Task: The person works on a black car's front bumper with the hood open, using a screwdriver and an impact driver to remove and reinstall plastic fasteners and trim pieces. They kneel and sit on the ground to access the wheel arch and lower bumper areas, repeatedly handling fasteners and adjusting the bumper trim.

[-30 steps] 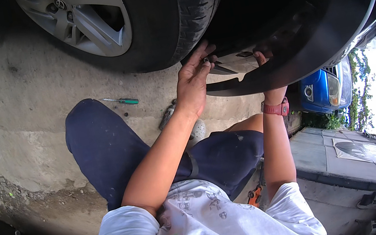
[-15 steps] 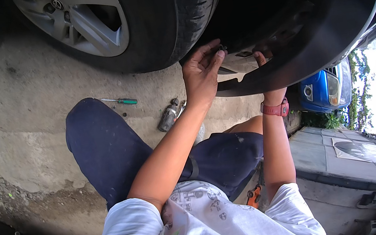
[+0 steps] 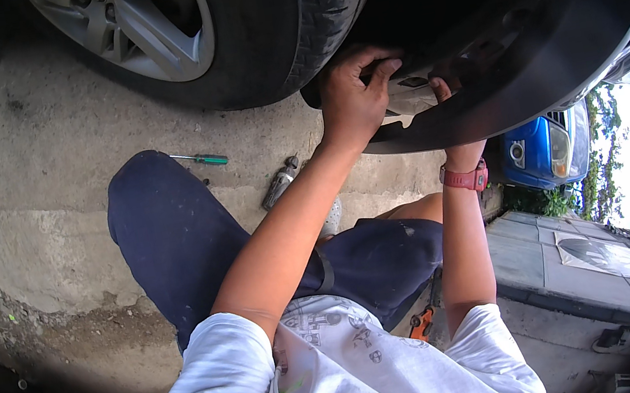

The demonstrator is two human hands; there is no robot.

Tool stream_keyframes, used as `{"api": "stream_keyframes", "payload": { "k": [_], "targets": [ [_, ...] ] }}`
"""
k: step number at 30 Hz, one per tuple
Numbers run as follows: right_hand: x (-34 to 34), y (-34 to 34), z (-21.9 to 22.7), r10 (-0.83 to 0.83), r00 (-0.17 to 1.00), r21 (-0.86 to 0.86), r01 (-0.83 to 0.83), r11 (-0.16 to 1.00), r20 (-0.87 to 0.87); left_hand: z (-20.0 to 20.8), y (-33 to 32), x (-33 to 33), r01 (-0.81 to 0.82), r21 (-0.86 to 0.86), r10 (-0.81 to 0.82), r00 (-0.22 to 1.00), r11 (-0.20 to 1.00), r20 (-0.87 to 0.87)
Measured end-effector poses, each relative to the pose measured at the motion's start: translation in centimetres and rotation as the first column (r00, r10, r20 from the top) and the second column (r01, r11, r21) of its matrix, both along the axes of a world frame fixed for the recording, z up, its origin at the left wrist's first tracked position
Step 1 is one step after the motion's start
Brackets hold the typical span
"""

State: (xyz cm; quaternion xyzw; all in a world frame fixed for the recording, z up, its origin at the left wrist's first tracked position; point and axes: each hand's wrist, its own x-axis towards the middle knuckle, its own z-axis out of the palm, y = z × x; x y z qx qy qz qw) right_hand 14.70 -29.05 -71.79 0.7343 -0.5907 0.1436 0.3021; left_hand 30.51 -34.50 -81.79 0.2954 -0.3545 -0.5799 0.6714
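Head view: left hand point(image 3: 356, 94) raised at the near end of the black curved panel point(image 3: 499, 103), close to the tyre point(image 3: 255, 40). Thumb and fingers bent toward each other, grip narrow; can't tell if anything small is pinched, fingertips are in shadow. Right hand point(image 3: 441, 89) mostly behind the same panel, thumb showing over its inner edge, fingers hidden; grip appears closed on the panel. Red watch point(image 3: 465, 178) on right wrist.

Panel sits at upper right, arcing along the dark wheel opening, right of the tyre and its silver wheel point(image 3: 164, 43).

On the concrete ground point(image 3: 34, 160): screwdriver point(image 3: 209, 159) with green handle, shaft toward the knee; dark grey tool or bottle point(image 3: 279, 183), type unclear, lying near the left forearm. Orange object point(image 3: 421, 324) beside the right arm, partly covered. Person has dark trousers point(image 3: 172, 237), white shirt point(image 3: 346, 383). Blue vehicle point(image 3: 528, 152) beyond, right side, looks tipped sideways.
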Motion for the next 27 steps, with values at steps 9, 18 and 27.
{"api": "stream_keyframes", "payload": {
  "k": [9, 18, 27],
  "targets": [
    [-0.3, 0.3, 0.2, 0.007, 0.988, 0.028, -0.003, 1.0, -0.156, -0.6, -0.7, -0.1, -0.006, -0.077, 0.015, 0.994, 0.997, 0.105],
    [0.5, -0.2, 0.4, 0.042, 0.976, -0.047, -0.053, 0.998, -0.213, -0.5, -0.3, -1.0, 0.015, -0.038, -0.014, 0.999, 0.999, 0.037],
    [0.5, 0.1, 0.4, -0.07, 0.992, 0.017, 0.072, 0.997, -0.106, -0.4, -0.3, -1.2, 0.097, 0.021, -0.095, 0.991, 0.995, -0.099]
  ]
}}
